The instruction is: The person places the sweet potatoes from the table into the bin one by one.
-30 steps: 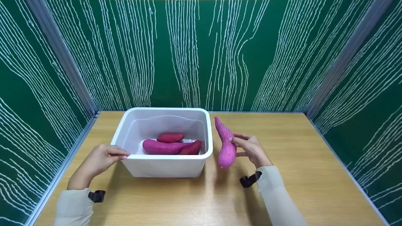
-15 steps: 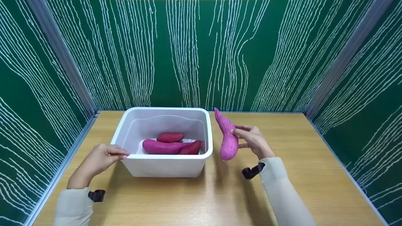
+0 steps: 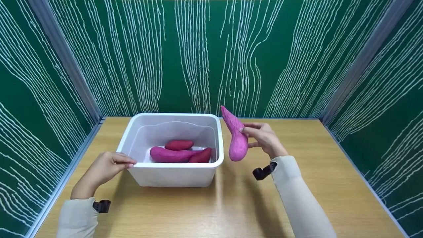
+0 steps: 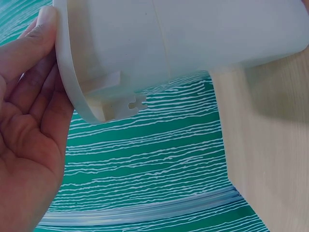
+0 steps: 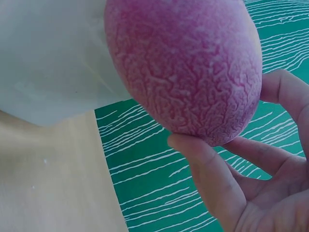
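A long pink sweet potato (image 3: 237, 138) is pinched between the thumb and fingers of my right hand (image 3: 264, 138), lifted above the table just right of the white plastic bin (image 3: 172, 175). Its narrow tip points up and away, and its rounded end hangs low. In the right wrist view the wrinkled skin of this sweet potato (image 5: 188, 72) fills the upper middle. My left hand (image 3: 107, 167) pinches the bin's front left rim (image 4: 65, 58). Inside the bin lie a larger magenta sweet potato (image 3: 172, 154) and two smaller dark red ones, one behind it and one (image 3: 201, 156) at its right end.
The wooden table (image 3: 297, 158) extends on both sides of the bin. Green panels (image 3: 231, 49) with white wavy lines enclose the back and sides, joined by grey metal posts (image 3: 360, 56). A black wrist camera (image 3: 264, 172) sits at each sleeve.
My right hand has raised the pink sweet potato higher and farther from me, drifting slightly left toward the bin in the last half second. My left hand and the bin have stayed still.
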Demonstrator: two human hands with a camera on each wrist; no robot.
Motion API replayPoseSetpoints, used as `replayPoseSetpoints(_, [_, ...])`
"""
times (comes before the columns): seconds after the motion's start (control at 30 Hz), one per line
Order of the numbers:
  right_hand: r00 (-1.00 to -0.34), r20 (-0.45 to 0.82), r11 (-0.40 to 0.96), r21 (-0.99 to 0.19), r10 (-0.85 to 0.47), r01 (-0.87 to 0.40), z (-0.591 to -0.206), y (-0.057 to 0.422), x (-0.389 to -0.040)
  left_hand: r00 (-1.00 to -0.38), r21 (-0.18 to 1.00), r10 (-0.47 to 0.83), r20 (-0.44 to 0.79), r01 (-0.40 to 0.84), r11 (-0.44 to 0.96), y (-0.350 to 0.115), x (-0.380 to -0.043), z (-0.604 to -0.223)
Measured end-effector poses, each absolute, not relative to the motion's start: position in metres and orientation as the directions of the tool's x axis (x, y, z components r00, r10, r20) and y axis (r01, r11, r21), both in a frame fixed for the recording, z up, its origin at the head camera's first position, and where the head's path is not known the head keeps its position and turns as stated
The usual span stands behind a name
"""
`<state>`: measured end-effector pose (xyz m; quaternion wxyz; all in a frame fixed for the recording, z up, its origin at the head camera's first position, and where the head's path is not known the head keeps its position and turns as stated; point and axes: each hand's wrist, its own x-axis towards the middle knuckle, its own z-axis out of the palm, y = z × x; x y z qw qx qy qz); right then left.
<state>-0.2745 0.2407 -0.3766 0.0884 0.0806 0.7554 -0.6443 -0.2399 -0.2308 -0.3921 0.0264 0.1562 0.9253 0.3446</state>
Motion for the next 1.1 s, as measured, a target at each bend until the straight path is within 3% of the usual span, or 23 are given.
replayPoseSetpoints(0.23, [-0.979, -0.203, 0.156, -0.968, -0.019, 0.198, -0.366, 0.229, -0.282, -0.94, 0.629, 0.324, 0.103, 0.314, 0.711, -0.231, -0.24, -0.394])
replayPoseSetpoints(1.1, [-0.978, -0.191, 0.158, -0.972, -0.082, 0.176, -0.356, 0.186, -0.301, -0.946, 0.644, 0.311, 0.085, 0.291, 0.708, -0.232, -0.241, -0.395])
